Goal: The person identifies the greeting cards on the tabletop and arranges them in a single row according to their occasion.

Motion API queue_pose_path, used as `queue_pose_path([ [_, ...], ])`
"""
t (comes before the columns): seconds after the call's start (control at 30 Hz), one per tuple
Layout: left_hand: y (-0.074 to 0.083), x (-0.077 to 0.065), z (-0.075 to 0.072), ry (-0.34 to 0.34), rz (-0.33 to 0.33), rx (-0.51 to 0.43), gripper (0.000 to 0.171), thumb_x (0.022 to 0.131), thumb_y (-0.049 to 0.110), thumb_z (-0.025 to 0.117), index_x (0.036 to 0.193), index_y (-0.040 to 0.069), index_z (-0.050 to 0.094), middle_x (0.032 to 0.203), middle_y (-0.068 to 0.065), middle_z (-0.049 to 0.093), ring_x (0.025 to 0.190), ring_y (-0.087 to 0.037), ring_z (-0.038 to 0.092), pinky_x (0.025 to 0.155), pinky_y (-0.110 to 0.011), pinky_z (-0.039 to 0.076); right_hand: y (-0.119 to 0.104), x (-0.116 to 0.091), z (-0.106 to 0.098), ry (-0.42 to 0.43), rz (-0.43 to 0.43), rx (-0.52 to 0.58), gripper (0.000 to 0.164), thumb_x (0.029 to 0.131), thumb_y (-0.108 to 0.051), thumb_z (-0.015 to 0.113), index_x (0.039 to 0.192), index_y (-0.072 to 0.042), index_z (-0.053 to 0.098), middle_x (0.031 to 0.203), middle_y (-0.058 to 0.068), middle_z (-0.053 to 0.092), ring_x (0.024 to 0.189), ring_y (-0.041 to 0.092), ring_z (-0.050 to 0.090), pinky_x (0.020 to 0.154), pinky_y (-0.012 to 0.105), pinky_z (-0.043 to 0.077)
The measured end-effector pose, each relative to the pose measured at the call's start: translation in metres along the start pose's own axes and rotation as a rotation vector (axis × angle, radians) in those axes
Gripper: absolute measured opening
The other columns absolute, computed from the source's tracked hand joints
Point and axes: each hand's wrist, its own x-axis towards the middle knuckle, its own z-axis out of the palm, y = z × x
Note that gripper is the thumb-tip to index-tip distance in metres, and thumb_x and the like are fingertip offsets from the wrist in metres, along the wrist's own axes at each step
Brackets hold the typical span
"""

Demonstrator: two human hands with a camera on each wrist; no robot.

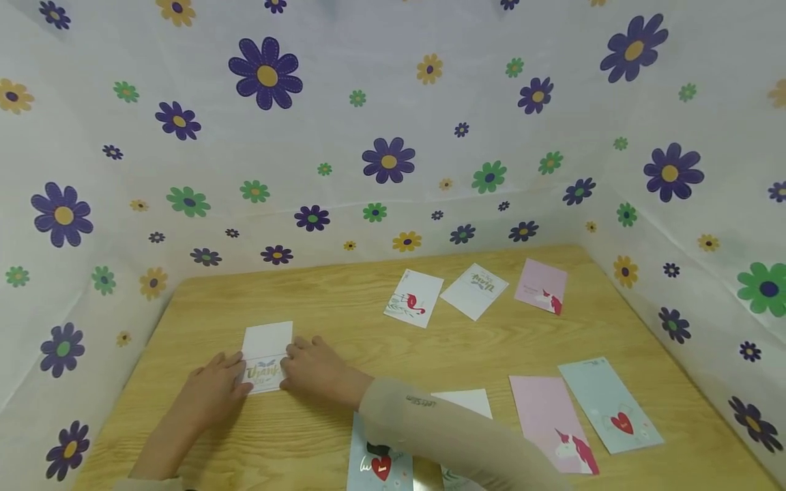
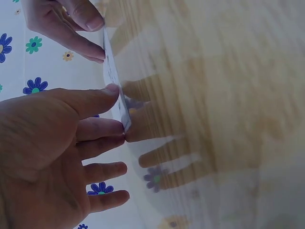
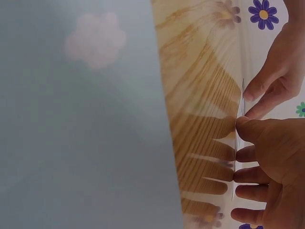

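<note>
A white thank-you card with gold lettering lies on the wooden table at left, its long sides running away from me. Along its left edge, my left hand holds it by thumb and forefinger near the lower corner. My right hand holds the opposite edge with thumb and fingertips. From the left wrist, the card appears nearly edge-on, with the left hand below and the right above. In the right wrist view, the right hand touches the card's edge, and a large pale-blue surface covers the left.
At the back right lie a flamingo card, another thank-you card and a pink unicorn card. Nearer are a larger pink unicorn card and a blue heart card. Another blue heart card and a white card lie partly under my right forearm. Flowered cloth walls surround the table.
</note>
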Motion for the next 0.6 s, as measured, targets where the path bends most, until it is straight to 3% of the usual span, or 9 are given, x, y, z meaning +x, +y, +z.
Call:
queue_pose_path([
  [0.2, -0.003, 0.000, -0.003, -0.024, -0.028, -0.002, 0.049, 0.097, 0.024, 0.070, 0.130, -0.011, 0.062, 0.142, -0.033, 0.053, 0.131, -0.060, 0.044, 0.096, -0.075, 0.040, -0.004, 0.004, 0.000, -0.001, 0.002, -0.008, 0.043, 0.104, -0.056, 0.052, 0.129, -0.026, 0.070, 0.132, -0.007, 0.063, 0.123, 0.012, 0.053, 0.102, 0.035, 0.047],
  [0.6, -0.018, -0.009, 0.000, -0.046, -0.037, 0.010, 0.049, 0.094, 0.022, 0.073, 0.127, -0.013, 0.063, 0.140, -0.033, 0.055, 0.126, -0.059, 0.049, 0.092, -0.072, 0.044, -0.019, 0.010, -0.001, 0.022, -0.018, -0.030, 0.040, 0.103, -0.058, 0.053, 0.123, -0.028, 0.072, 0.122, -0.010, 0.065, 0.116, 0.009, 0.055, 0.098, 0.031, 0.048],
])
